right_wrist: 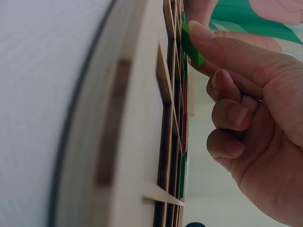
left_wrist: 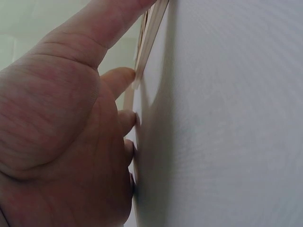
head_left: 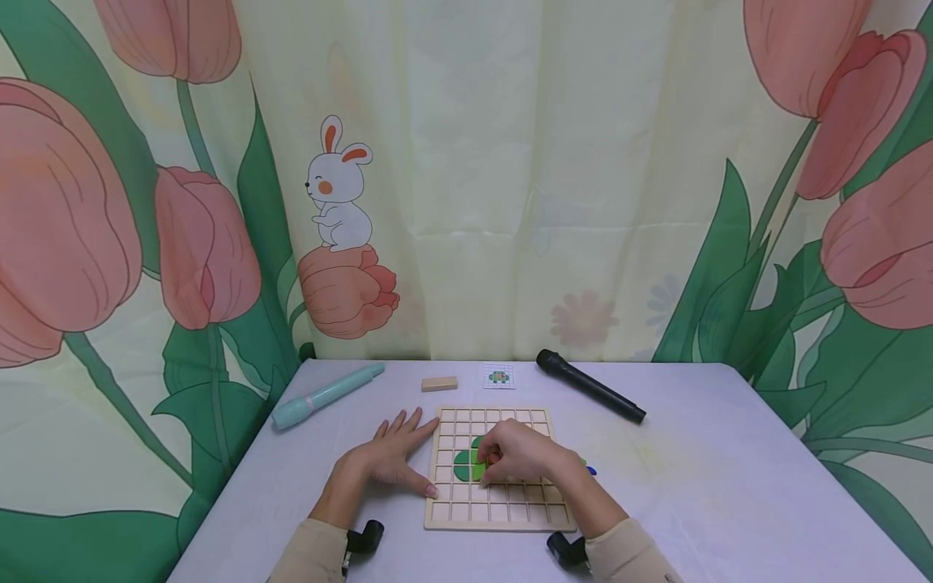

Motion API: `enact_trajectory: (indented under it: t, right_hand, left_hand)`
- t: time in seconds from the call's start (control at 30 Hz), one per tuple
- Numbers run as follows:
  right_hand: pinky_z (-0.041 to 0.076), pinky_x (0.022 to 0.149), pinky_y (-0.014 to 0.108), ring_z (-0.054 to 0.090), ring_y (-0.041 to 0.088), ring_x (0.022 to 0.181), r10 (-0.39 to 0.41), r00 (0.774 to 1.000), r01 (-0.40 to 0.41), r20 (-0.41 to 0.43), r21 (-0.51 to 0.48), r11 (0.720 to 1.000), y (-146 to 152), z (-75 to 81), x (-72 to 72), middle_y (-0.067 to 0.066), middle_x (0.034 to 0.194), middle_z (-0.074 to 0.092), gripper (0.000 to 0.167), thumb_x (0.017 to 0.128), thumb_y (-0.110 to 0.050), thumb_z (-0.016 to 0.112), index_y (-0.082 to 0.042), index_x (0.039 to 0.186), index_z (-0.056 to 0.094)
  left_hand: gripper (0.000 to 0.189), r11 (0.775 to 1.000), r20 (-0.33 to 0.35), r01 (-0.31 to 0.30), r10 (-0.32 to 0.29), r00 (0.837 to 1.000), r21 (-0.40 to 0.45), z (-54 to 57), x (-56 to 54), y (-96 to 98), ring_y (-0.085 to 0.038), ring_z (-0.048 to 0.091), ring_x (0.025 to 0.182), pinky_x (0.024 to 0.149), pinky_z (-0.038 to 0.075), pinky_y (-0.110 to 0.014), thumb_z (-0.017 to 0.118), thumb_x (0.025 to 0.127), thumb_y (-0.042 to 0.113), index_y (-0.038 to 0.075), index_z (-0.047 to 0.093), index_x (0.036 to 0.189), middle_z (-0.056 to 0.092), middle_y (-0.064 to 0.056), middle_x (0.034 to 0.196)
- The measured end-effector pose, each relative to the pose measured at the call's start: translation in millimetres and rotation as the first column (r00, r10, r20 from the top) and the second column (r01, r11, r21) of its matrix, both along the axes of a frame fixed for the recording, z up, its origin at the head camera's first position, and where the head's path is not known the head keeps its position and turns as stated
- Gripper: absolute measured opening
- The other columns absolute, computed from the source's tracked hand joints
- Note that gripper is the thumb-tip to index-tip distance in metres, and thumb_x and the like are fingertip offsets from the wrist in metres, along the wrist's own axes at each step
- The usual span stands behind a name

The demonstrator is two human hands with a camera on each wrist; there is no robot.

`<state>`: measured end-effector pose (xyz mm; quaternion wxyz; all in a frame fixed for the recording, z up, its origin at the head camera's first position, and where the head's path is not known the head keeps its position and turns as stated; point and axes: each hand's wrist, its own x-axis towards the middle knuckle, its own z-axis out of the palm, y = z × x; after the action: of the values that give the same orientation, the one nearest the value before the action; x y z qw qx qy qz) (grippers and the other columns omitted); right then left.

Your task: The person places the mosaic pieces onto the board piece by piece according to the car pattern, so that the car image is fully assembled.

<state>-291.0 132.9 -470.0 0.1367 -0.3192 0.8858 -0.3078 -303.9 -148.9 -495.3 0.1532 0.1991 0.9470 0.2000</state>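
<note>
A wooden grid board (head_left: 500, 529) lies on the table, with green pieces (head_left: 462, 465) set in its middle squares. The left hand (head_left: 386, 456) spreads its fingers flat beside the board, thumb and index finger touching its left edge. Over the middle of the grid, the right hand (head_left: 521, 450) pinches a small bright green piece (right_wrist: 191, 47) between thumb and index finger, its other fingers curled in. In the right wrist view, red (right_wrist: 185, 109) and dark green pieces show along the grid. The right hand hides part of the grid in the head view.
Behind the board lie a small wooden block (head_left: 439, 384) and a card with a coloured grid picture (head_left: 499, 376). A teal wand-shaped thing (head_left: 328, 397) is at the back left, a black microphone (head_left: 590, 387) at the back right. A blue piece (head_left: 591, 470) shows past the right forearm.
</note>
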Motion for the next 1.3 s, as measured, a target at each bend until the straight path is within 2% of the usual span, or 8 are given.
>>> enact_trajectory:
  t: [0.67, 1.0, 1.3]
  right_hand:
    - [0.041, 0.058, 0.02, 0.049, 0.003, 0.062, -0.018, 1.0, 0.018, -0.018, 0.008, 1.0, -1, 2.4, 1.6, -0.01, 0.066, 0.057, 0.017, 0.079, -0.021, 0.092, -0.016, 0.09, 0.079]
    - [0.044, 0.059, 0.022, 0.052, 0.007, 0.067, -0.074, 0.996, 0.07, -0.048, -0.069, 0.995, 16, 10.7, -3.7, -0.008, 0.072, 0.06, 0.018, 0.088, -0.023, 0.085, -0.012, 0.101, 0.08]
    - [0.05, 0.067, 0.025, 0.057, 0.012, 0.076, -0.126, 0.992, 0.122, -0.021, -0.14, 0.983, 45, 16.9, -8.2, -0.006, 0.082, 0.066, 0.026, 0.091, -0.026, 0.082, -0.01, 0.111, 0.078]
  left_hand:
    - [0.124, 1.0, 0.001, 0.005, -0.005, 1.0, -0.003, -0.5, -1.3, 0.2, -0.04, 0.003, 0.163, 0.128, 0.005, -0.065, 0.085, 0.063, 0.075, 0.03, 0.03, 0.165, 0.013, -0.014, 0.175]
    - [0.125, 1.0, -0.003, 0.002, -0.002, 1.0, -0.006, -3.3, -2.9, -0.8, -0.039, 0.002, 0.163, 0.129, 0.004, -0.065, 0.085, 0.063, 0.075, 0.031, 0.029, 0.166, 0.012, -0.013, 0.176]
    - [0.125, 1.0, 0.003, -0.004, 0.004, 1.0, 0.001, -1.9, -2.1, 0.5, -0.039, 0.002, 0.163, 0.129, 0.004, -0.065, 0.086, 0.062, 0.073, 0.03, 0.029, 0.165, 0.013, -0.014, 0.176]
